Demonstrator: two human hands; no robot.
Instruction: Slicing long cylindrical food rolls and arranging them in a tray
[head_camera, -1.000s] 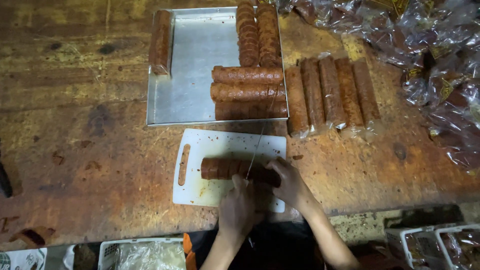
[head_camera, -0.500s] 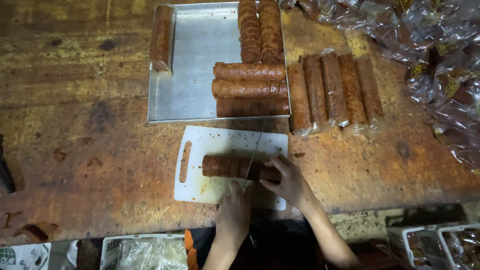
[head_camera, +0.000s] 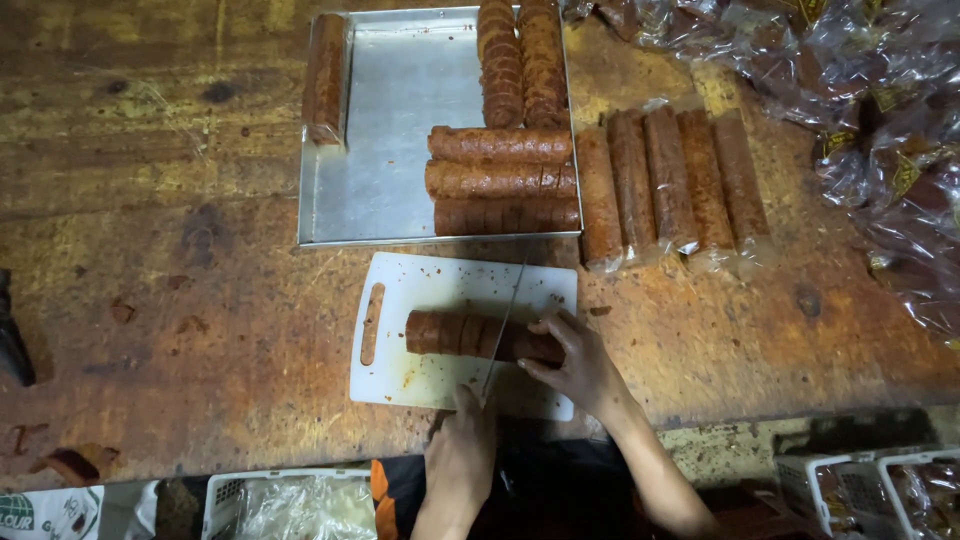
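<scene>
Left hand (head_camera: 460, 455) gripping knife (head_camera: 503, 330) — fist closed on handle, probably. Right hand (head_camera: 575, 360) pressing roll (head_camera: 478, 336) on cutting board (head_camera: 440, 385), fingers spread. Keeping blade upright, fingertips clear — slicing evenly.

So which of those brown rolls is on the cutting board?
The roll lying crosswise on the white cutting board, with the knife across it and the right hand on its end. The others lie in the metal tray or wrapped beside it.
</scene>
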